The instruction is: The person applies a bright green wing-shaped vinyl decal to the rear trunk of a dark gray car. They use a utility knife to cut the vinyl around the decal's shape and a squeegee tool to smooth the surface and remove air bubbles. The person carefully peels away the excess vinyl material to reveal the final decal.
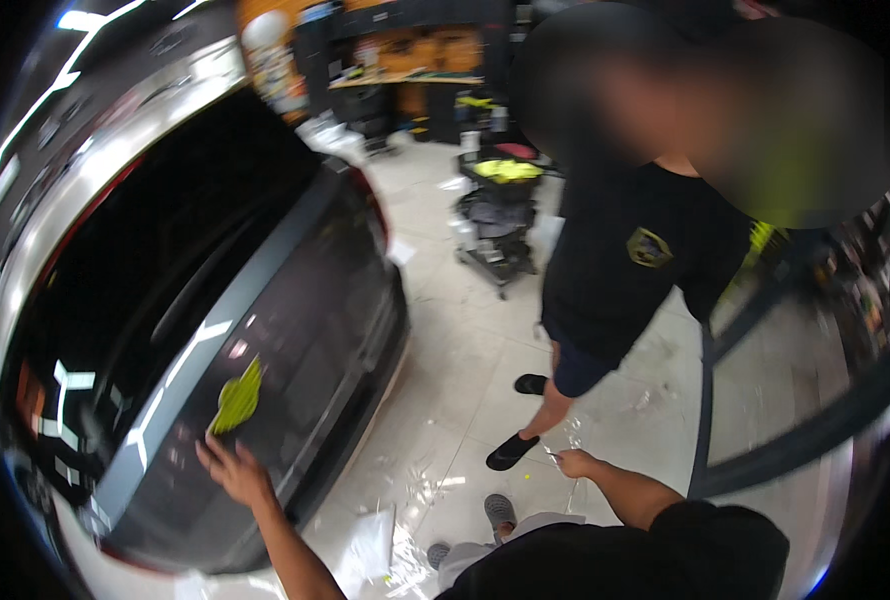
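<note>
My left hand [237,474] is stretched out over the dark tailgate [310,300] of a car, fingers apart. Its fingertips are at the lower end of a yellow-green, wing-shaped patch [237,397] on the panel; whether they press on it I cannot tell. Lower right, my right hand [577,463] is closed, with the fingertips pinched together. Something small and pale shows at those fingertips, too small to name. Above the patch lies the dark rear window [155,260].
Facing me on the right stands a person in a black shirt [615,270]. A dark frame [707,400] rises beside them. Farther back are a black cart [495,210] with yellow cloths and a workbench [405,78]. Clear film scraps [370,545] litter the tiled floor.
</note>
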Motion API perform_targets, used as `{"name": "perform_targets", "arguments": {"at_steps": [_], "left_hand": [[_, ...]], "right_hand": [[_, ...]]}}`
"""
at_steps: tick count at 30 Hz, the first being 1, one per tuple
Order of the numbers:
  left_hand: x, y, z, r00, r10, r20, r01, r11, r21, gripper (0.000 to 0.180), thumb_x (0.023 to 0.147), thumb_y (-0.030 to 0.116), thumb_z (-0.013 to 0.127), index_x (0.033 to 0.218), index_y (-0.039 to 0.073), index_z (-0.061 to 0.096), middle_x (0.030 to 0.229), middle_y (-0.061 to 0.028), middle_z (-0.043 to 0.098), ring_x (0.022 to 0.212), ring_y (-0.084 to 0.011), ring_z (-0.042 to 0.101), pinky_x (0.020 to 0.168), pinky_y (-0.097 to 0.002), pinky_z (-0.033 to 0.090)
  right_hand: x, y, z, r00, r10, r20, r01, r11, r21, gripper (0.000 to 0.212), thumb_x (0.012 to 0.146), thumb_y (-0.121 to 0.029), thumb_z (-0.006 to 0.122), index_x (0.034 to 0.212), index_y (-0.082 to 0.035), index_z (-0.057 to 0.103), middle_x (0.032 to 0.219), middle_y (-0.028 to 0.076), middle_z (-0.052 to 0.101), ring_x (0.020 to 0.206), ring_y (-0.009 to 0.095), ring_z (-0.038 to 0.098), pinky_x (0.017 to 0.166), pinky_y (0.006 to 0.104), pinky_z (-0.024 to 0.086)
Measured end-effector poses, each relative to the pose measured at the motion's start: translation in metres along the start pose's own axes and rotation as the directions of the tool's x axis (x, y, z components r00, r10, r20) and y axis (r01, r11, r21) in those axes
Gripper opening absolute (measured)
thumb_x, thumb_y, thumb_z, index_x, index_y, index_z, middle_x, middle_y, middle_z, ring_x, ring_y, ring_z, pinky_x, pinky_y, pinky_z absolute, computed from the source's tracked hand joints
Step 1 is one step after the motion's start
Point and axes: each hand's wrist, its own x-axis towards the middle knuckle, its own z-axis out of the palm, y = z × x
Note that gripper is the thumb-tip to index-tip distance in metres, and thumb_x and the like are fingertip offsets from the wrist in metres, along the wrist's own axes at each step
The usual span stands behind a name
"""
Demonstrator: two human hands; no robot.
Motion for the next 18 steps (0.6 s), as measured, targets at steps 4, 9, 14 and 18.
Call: {"name": "perform_targets", "arguments": {"at_steps": [4,9,14,18], "left_hand": [[-0.034,-0.016,0.051,0.983,0.089,0.160,-0.076,0.994,-0.085,0.068,0.083,0.012,0.064,0.144,0.006,0.035,0.136,-0.0260,0.042,0.124,-0.0420,0.044,0.099,-0.0439,0.043],[-0.021,0.061,0.059,0.864,0.294,0.408,-0.206,0.947,-0.247,0.076,0.082,0.014,0.065,0.147,0.004,0.027,0.115,-0.0219,0.052,0.102,-0.0384,0.056,0.082,-0.0444,0.049],[0.007,0.089,0.060,0.802,0.482,0.354,-0.305,0.838,-0.452,0.077,0.083,0.014,0.063,0.149,0.004,0.023,0.106,-0.0225,0.055,0.100,-0.0396,0.057,0.080,-0.0447,0.049],[0.045,0.116,0.024,0.858,0.511,0.061,-0.282,0.567,-0.774,0.076,0.089,0.009,0.059,0.151,0.006,0.016,0.113,-0.0231,0.055,0.090,-0.0331,0.059,0.079,-0.0405,0.048]], "right_hand": [[0.002,-0.058,0.008,0.990,0.046,0.133,-0.051,0.998,0.029,0.036,0.095,-0.028,0.040,0.114,-0.005,0.061,0.111,0.020,0.064,0.105,0.038,0.060,0.091,0.0471,0.046],[-0.040,-0.098,0.042,0.966,0.122,0.229,-0.133,0.990,0.036,0.036,0.096,-0.027,0.038,0.118,-0.008,0.060,0.115,0.020,0.062,0.107,0.038,0.059,0.094,0.0461,0.045],[-0.083,-0.115,0.075,0.980,0.150,0.128,-0.161,0.984,0.077,0.032,0.089,-0.019,0.042,0.104,-0.001,0.065,0.107,0.023,0.064,0.099,0.039,0.063,0.086,0.0472,0.049],[-0.128,-0.109,0.089,0.964,0.224,0.144,-0.227,0.974,0.006,0.029,0.085,-0.014,0.045,0.097,0.002,0.067,0.102,0.024,0.066,0.095,0.040,0.064,0.083,0.0475,0.051]]}}
